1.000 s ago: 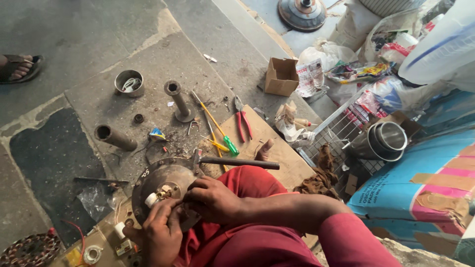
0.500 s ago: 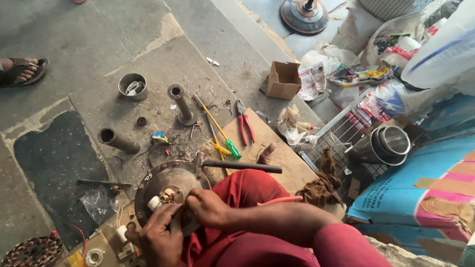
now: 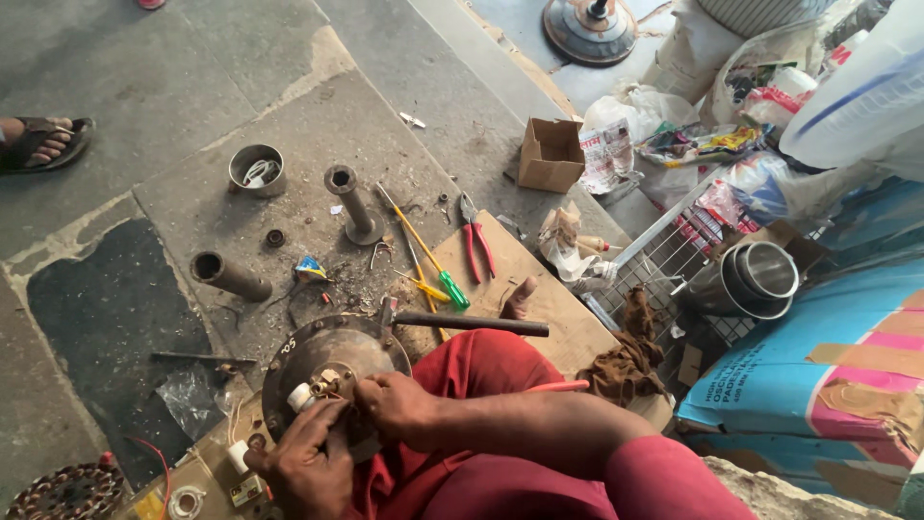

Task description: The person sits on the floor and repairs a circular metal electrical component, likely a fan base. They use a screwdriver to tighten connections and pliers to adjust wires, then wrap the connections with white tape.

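Observation:
A round, rusty motor housing [image 3: 308, 356] rests against my knee in red trousers. Near its middle sit a white cylinder-shaped part [image 3: 300, 396] and a small cluster of wires and terminals [image 3: 332, 381]. My left hand [image 3: 306, 464] comes up from below with its fingers pinched at that cluster. From the right, my right hand [image 3: 399, 406] closes its fingertips on the same wires. A dark hammer [image 3: 467, 323] lies just behind the housing, across a cardboard sheet [image 3: 539, 289].
On the stone floor lie green and yellow screwdrivers [image 3: 428, 265], red pliers [image 3: 476, 246], two metal pipes [image 3: 351, 204] [image 3: 226, 276] and a metal cup [image 3: 257, 169]. A cardboard box [image 3: 551, 154], steel pots [image 3: 756, 274], bags and a blue sack [image 3: 837, 376] crowd the right. Another person's sandalled foot [image 3: 43, 143] is far left.
Both hands stay on the motor housing, with the fingers shifting slightly at the wires. The view has drifted a little, so the floor items sit lower and further right.

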